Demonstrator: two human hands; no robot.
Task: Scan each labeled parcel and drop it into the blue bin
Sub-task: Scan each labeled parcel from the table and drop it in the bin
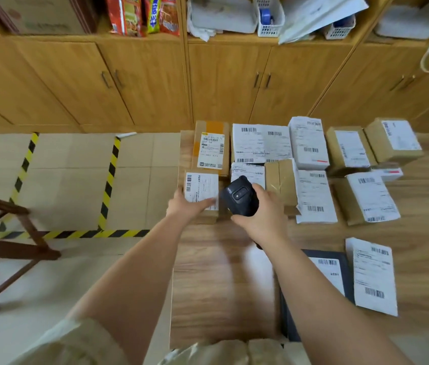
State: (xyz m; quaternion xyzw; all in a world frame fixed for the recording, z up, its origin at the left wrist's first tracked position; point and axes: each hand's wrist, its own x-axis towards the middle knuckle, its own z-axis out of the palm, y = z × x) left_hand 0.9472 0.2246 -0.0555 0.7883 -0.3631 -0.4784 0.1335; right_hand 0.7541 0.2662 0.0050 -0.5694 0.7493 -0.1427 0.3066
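Several labeled cardboard parcels lie on a wooden table (208, 285). My left hand (187, 206) rests on a small brown parcel (201, 189) with a white barcode label at the table's left edge, fingers laid over its near side. My right hand (263, 214) is closed around a black handheld scanner (239, 197), held just right of that parcel and pointing away from me. A taller parcel with a yellow-edged label (210, 150) lies behind the small one. No blue bin is in view.
More labeled parcels (310, 143) fill the table's far and right side; a white-labeled flat parcel (374, 275) and a dark one (324, 275) lie nearer. Wooden cabinets (142, 83) stand behind. Yellow-black tape (108, 188) marks the floor; a wooden chair (2, 233) stands left.
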